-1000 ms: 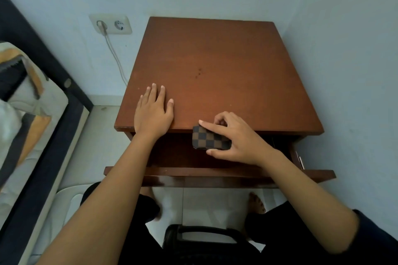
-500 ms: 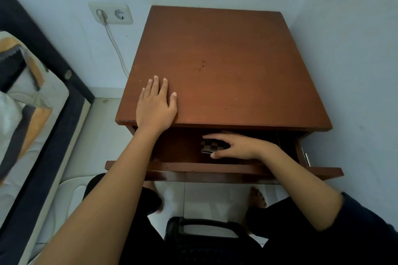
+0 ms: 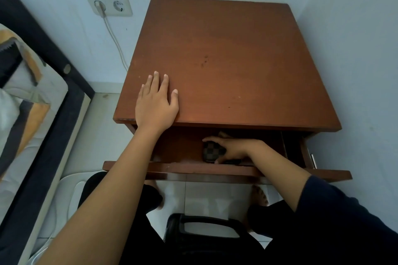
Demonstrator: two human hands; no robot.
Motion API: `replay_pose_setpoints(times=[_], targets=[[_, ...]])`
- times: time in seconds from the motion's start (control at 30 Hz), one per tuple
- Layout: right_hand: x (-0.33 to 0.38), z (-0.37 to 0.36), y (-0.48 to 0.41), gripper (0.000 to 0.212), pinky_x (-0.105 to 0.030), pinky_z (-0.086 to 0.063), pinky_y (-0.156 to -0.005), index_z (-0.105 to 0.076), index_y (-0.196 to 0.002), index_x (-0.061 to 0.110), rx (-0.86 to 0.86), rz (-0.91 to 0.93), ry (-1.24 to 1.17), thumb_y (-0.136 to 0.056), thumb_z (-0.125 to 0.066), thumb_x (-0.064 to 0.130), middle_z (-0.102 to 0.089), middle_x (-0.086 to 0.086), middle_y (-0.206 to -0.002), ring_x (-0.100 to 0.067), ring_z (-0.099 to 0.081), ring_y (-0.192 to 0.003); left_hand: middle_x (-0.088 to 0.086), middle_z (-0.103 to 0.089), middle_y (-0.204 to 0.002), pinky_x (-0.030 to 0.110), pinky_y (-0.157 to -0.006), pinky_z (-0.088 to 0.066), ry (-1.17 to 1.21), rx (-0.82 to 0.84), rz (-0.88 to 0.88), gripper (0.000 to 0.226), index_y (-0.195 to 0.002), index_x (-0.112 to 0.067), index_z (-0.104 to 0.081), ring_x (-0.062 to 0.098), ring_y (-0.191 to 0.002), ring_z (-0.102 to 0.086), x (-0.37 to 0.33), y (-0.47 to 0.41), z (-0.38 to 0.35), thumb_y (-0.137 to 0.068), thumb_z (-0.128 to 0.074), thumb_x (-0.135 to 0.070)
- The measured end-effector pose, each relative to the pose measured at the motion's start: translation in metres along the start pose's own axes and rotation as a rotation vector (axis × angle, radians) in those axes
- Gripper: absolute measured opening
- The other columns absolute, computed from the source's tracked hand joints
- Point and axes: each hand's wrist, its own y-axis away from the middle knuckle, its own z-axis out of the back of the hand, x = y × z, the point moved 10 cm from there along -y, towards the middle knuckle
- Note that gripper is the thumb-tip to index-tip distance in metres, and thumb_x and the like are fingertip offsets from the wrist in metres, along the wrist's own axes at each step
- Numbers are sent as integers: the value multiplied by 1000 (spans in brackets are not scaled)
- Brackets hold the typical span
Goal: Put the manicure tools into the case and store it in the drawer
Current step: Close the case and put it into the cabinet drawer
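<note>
The brown checkered manicure case [image 3: 212,151] lies low inside the pulled-out drawer [image 3: 193,169] of the wooden nightstand [image 3: 232,60]. My right hand [image 3: 231,147] reaches into the drawer and its fingers wrap over the case, hiding its right part. My left hand [image 3: 156,103] rests flat, fingers spread, on the front left of the nightstand top, holding nothing. No loose manicure tools are visible.
A wall stands close on the right of the nightstand. A bed with a dark frame [image 3: 43,127] runs along the left. A wall socket [image 3: 109,5] with a white cable sits behind. A black stool or handle [image 3: 204,228] is between my knees.
My right hand has carried the case from the drawer's top edge down into the drawer and lowered it further. My left hand has stayed on the nightstand top.
</note>
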Motion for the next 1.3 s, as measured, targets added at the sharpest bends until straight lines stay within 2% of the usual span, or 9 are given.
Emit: replay_pose_setpoints(times=[0.17,0.4,0.57,0.7,0.83,0.93,1.03,1.2,1.3], targets=[[0,11,5,74,-38,-17,-115,-15,-144,40,-85,0,0,-88,-60,28,7,-6,-158,-26,-2,-146,5,-13,-158,35,-116,-4,12,1,-1,57,-148,-19,-20,19,-145,-7,-1,1,1,-97,-24,-44],[-2,17,20,66,-36,-19,-115,-23,-145,31,-139,-57,-31,-88,-56,41,-8,-7,-158,-25,-14,-144,6,-12,-158,34,-116,-3,29,26,0,56,-148,-18,-20,20,-145,-5,-3,3,3,-98,-23,-44],[16,25,66,56,-34,-25,-112,-34,-142,19,-296,11,-119,-93,-47,42,-32,-7,-152,-23,-30,-138,8,-17,-157,38,-116,-3,100,47,-26,53,-145,-16,-28,23,-145,-7,-13,26,8,-98,-28,-41],[29,24,113,53,-34,-35,-108,-43,-136,25,-508,98,-175,-89,-46,52,-43,2,-144,-15,-39,-132,7,-32,-151,37,-117,-6,278,-15,-147,48,-138,-13,-42,18,-143,-18,-38,77,16,-98,-33,-37],[45,14,159,77,-28,-24,-112,-31,-142,30,-798,220,-35,-77,-58,61,-30,18,-145,3,-21,-135,4,-26,-153,32,-116,-4,152,2,-396,63,-142,-18,-35,12,-143,-13,-69,129,9,-93,-25,-55],[35,11,164,94,-35,-13,-120,-15,-147,22,-896,175,101,-75,-62,58,-15,8,-156,-5,-4,-144,-2,-8,-156,36,-116,-1,15,9,-412,78,-147,-24,-20,10,-144,-1,-55,137,1,-85,-17,-71],[28,17,156,99,-32,2,-117,-7,-148,18,-888,103,192,-76,-59,60,-5,4,-159,-10,5,-145,-2,-3,-157,42,-117,1,-67,16,-410,89,-148,-24,-13,12,-144,2,-45,131,-4,-80,-19,-79],[32,38,152,94,-36,-5,-121,-11,-148,16,-943,88,236,-78,-61,55,-11,1,-157,-15,-5,-146,3,-4,-157,37,-115,6,-104,-19,-349,92,-149,-19,-13,17,-145,0,-49,107,-5,-79,-18,-80],[33,56,151,87,-33,-14,-117,-24,-145,17,-1011,87,226,-77,-64,52,-25,-2,-152,-19,-21,-142,7,-11,-156,37,-114,7,-114,-27,-318,90,-148,-18,-17,20,-144,-6,-48,95,-8,-81,-13,-78]])
